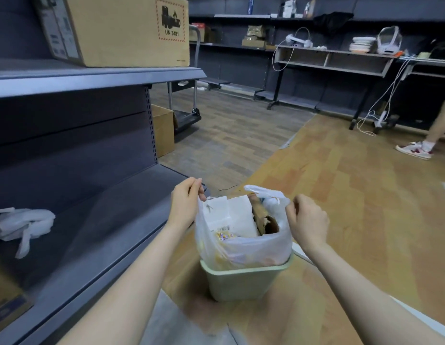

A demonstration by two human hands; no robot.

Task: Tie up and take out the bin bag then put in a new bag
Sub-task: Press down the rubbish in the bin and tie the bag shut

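Bin bag (pixel 244 247), translucent white and full, standing in a pale green bin (pixel 244 282) on the wooden floor (pixel 353 207), its upper part raised clear above the bin rim. Left hand (pixel 185 205) pinches the bag's left top edge between thumb and curled fingers; right hand (pixel 307 220), fingers curled, grips the bag's right top edge. Between the 2 hands the mouth of the bag gapes, showing white paper packaging (pixel 229 215) and torn brown cardboard (pixel 265 220). Beside the bin, at left, a grey shelf unit (pixel 97 78) carries a crumpled white bag (pixel 22 225) on its lower shelf and a cardboard box (pixel 122 31) marked UN 3481 on the shelf above. At far right, another person's leg and a white shoe (pixel 415 149).
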